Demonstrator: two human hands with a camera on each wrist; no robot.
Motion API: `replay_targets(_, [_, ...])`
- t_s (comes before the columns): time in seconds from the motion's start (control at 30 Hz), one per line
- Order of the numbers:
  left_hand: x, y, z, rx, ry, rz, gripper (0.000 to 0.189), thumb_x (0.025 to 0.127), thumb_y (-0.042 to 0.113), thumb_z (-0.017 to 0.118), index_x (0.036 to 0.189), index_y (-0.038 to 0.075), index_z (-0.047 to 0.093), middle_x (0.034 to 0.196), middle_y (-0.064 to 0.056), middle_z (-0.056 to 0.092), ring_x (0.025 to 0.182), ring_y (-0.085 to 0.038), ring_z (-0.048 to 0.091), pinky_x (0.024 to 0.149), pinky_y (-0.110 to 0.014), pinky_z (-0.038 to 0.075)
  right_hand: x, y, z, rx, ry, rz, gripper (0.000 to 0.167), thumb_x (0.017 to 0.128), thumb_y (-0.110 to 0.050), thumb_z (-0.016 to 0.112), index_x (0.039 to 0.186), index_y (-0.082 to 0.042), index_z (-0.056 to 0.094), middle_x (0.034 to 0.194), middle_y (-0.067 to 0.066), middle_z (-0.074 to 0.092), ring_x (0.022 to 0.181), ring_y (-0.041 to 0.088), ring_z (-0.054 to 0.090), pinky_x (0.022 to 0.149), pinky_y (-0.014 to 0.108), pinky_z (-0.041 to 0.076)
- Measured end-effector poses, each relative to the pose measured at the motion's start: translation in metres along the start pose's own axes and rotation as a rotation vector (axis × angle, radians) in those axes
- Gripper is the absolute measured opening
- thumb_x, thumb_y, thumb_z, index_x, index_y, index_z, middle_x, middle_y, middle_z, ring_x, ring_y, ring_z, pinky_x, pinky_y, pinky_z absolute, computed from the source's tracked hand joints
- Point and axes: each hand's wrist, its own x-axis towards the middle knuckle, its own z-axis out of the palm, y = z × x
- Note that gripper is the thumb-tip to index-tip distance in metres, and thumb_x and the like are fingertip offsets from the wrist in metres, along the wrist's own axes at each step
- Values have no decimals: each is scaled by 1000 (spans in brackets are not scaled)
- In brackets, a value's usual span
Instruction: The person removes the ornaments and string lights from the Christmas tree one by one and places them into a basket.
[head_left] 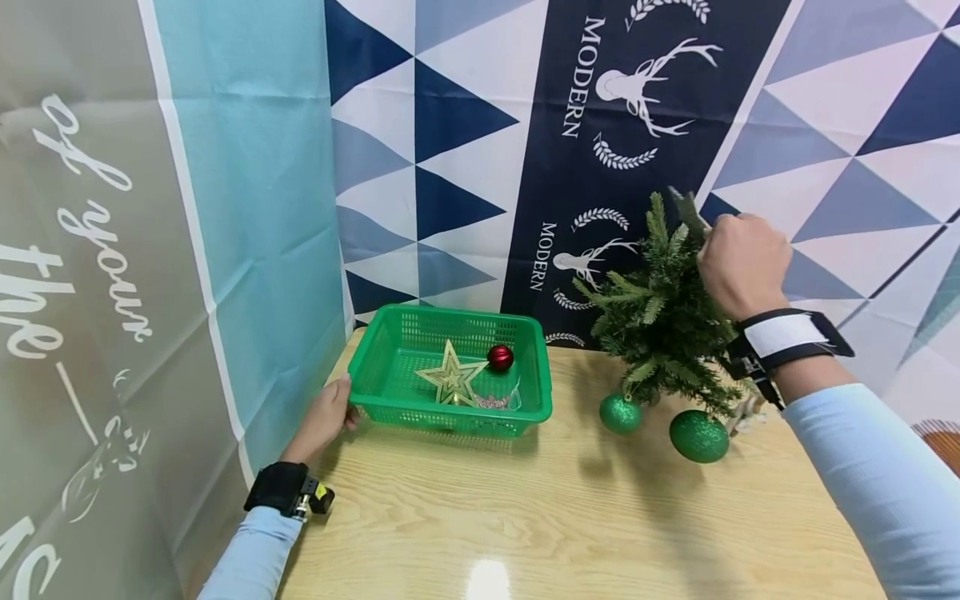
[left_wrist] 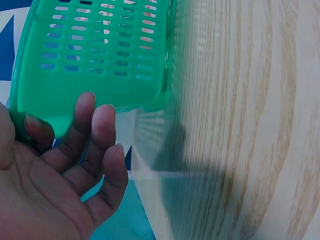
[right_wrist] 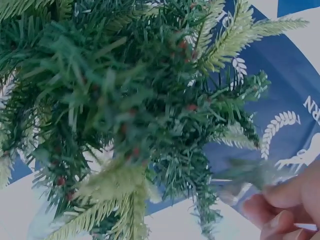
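Left hand: fingers curled on basket
Right hand: pinching tip of tree
Basket: surface's back left corner
Tree: near back right corner

The left hand holds a perforated green basket by its left end. The right hand grips the top of a bushy green tree bearing two glittery green balls.

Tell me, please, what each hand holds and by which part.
The right hand holds the tree by its top; the left hand holds the green basket by its left end.
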Motion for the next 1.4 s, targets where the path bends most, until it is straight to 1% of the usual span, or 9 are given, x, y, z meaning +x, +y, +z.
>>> replay_targets(0.1, [0, 1, 0, 0, -2, -3, 59, 104, 53, 15, 90, 4, 44, 80, -16, 60, 66, -24, 59, 68, -33, 48, -3, 2, -5, 79, 79, -18, 33, 99, -22, 50, 90, 2, 71, 85, 29, 66, 74, 50, 58, 55, 58, 40])
replay_targets(0.17, [1, 2, 0, 4, 1, -5, 59, 104, 53, 15, 91, 4, 45, 79, -15, 60, 66, -23, 59, 68, -33, 48, -5, 0, -8, 143, 113, -23, 30, 98, -27, 55, 99, -3, 74, 91, 25, 71, 74, 44, 63, 61, 50, 44])
replay_targets(0.23, [1, 1, 0, 2, 6, -6, 58, 104, 52, 16, 90, 4, 45, 79, -15, 60, 65, -22, 59, 67, -33, 49, -7, -2, -12, 217, 123, -7, 32, 96, -34, 60, 102, -6, 75, 96, 22, 73, 64, 21, 66, 66, 36, 44])
replay_targets(0.33, [1, 1, 0, 4, 11, -5, 55, 105, 48, 17, 90, 4, 46, 78, -15, 60, 64, -21, 59, 67, -33, 49, -9, -6, -17, 326, 117, 17, 37, 91, -43, 64, 102, -9, 76, 93, 17, 74, 52, -10, 49, 65, 18, 33])
replay_targets(0.4, [1, 1, 0, 7, 14, -6, 54, 106, 46, 18, 89, 4, 46, 77, -15, 61, 64, -21, 58, 67, -32, 48, -10, -9, -20, 397, 83, 50, 40, 88, -48, 66, 102, -12, 76, 87, 6, 76, 47, -17, 39, 65, 15, 33])
replay_targets(0.6, [-1, 5, -1, 26, 20, -11, 56, 106, 46, 17, 90, 2, 47, 77, -16, 62, 64, -22, 59, 67, -33, 49, -17, -20, -26, 641, -111, 166, 45, 81, -53, 71, 107, -16, 75, 64, -34, 62, 44, 1, 53, 39, 24, 37])
replay_targets(0.83, [-1, 5, -1, 38, 16, -13, 58, 106, 46, 16, 94, 0, 50, 77, -16, 62, 63, -20, 58, 66, -32, 49, -29, -32, -23, 735, -238, 169, 44, 84, -50, 69, 107, -13, 74, 74, -25, 68, 50, 8, 55, 42, 25, 39])
replay_targets(1.1, [-2, 2, 0, 25, 6, 8, 56, 106, 45, 17, 92, 1, 48, 78, -14, 60, 65, -22, 58, 67, -33, 49, -39, -47, -16, 668, -281, 119, 43, 88, -53, 63, 104, -15, 74, 80, -17, 69, 58, 15, 58, 46, 27, 41])
replay_targets(1.4, [-2, 2, 0, 18, 11, 11, 58, 105, 49, 17, 91, 2, 47, 76, -14, 61, 64, -22, 58, 68, -36, 50, -40, -54, -12, 659, -219, 63, 38, 89, -52, 62, 103, -19, 74, 74, -17, 64, 53, 17, 54, 45, 27, 36])
